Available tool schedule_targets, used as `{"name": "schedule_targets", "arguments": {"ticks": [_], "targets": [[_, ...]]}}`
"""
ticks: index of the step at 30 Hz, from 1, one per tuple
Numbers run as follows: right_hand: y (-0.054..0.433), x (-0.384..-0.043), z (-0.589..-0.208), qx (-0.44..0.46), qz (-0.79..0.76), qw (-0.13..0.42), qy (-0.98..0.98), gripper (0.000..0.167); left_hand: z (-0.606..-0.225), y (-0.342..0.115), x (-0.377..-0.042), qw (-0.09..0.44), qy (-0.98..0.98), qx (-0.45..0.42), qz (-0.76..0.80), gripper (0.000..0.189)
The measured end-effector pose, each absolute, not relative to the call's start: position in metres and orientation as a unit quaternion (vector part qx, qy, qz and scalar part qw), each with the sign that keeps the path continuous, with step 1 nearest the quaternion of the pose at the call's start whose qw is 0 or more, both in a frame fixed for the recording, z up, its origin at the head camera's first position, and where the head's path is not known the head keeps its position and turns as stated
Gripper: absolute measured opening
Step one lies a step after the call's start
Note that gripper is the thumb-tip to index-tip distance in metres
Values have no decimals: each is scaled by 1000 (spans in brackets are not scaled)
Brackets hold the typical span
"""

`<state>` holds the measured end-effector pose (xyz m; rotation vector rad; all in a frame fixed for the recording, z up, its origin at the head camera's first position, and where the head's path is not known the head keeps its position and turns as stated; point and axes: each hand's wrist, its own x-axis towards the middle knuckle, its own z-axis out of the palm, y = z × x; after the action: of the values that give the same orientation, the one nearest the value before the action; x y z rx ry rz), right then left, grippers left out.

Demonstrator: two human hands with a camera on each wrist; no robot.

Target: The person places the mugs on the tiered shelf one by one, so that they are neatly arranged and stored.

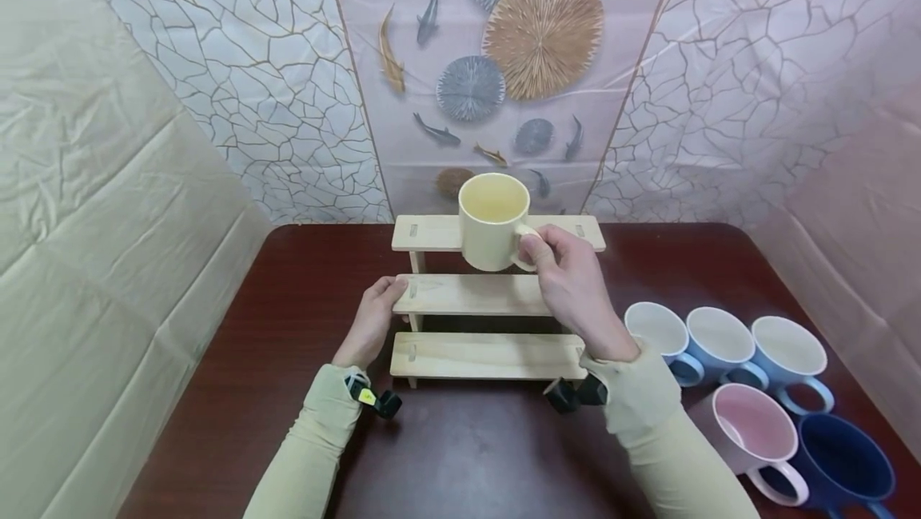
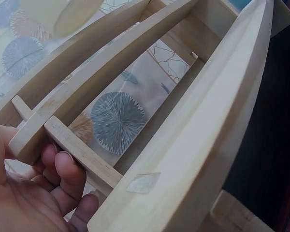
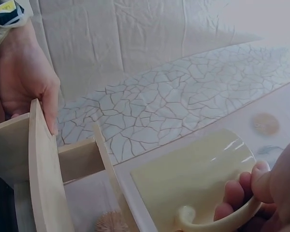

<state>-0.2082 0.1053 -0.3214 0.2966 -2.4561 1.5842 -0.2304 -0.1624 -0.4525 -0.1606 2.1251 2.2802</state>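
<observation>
A pale yellow mug (image 1: 484, 241) is held upright by its handle in my right hand (image 1: 576, 283), overlapping the top board of a wooden three-step rack (image 1: 460, 356) in the head view. In the right wrist view, fingers and thumb pinch the handle of the mug (image 3: 183, 179). My left hand (image 1: 371, 319) grips the left end of the rack's middle board, thumb on top. The left wrist view shows this hand (image 2: 34, 188) with fingers curled under the board's end.
At the right of the dark red table (image 1: 460, 455) stand several mugs: three light blue ones with white insides (image 1: 719, 343), a pink one (image 1: 751, 427) and a dark blue one (image 1: 842, 463). A patterned cloth (image 1: 288, 63) hangs behind the table, with plain cloth at both sides.
</observation>
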Motion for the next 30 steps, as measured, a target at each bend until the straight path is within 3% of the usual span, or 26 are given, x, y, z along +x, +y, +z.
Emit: {"name": "schedule_targets", "arguments": {"ticks": [14,30], "targets": [[71,-244,-323,128,549,103,-820,32,-456,-164,-231,5,685,-53,727,29],[59,-260,-324,120,548,90,-823,31,-451,-162,-229,12,688,-56,723,30]]}}
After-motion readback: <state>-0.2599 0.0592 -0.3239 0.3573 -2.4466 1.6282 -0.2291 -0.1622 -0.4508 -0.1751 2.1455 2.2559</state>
